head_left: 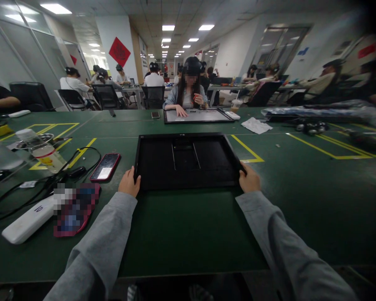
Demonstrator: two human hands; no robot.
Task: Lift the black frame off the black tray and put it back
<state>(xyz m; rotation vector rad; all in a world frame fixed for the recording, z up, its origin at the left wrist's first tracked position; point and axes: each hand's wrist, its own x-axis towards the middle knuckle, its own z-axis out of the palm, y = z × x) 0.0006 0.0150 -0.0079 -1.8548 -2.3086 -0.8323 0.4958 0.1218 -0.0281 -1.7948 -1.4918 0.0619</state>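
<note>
Between my hands is a black rectangular monitor housing (153,163), shallow like a tray, with raised edges all around. Two thin metal strips (196,155) run down its inner middle. My left hand (129,182) is closed on its left edge near the lower corner, thumb toward the inside. At the opposite side, my right hand (249,178) grips the right edge near its lower corner. The housing is over the green table; whether its underside rests on the surface I cannot tell.
Left of me lie a phone (105,167), a phone in a pink case (77,211), a white power bank (31,219), black cables and a tilted bottle (47,152). Opposite, a person sits at a flat grey panel (197,116). A crumpled tissue (256,125) lies beyond the housing.
</note>
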